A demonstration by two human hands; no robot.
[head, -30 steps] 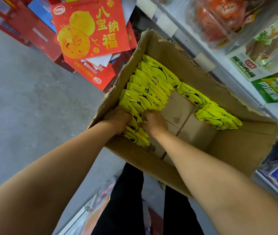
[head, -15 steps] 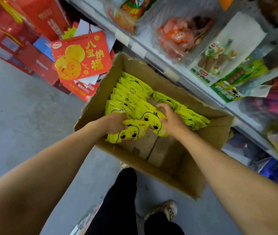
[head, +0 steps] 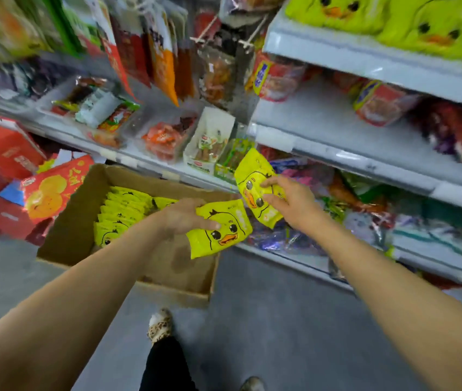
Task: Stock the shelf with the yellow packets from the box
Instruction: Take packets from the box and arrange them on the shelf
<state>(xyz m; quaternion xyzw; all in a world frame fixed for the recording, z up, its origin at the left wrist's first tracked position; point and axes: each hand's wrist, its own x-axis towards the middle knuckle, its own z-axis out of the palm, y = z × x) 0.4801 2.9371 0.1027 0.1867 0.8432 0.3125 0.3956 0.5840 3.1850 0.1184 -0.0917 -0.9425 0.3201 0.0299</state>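
Left hand (head: 184,218) fingers grip 1 yellow packet (head: 221,231); right hand (head: 289,201) fingers pinch another packet (head: 252,176).

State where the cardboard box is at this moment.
In the head view, the cardboard box sits on the floor at lower left, against the bottom shelf, beside red cartons.

Two yellow duck packets (head: 221,228) lifted, tilted; rest upright in box (head: 69,235), apparently rowed.
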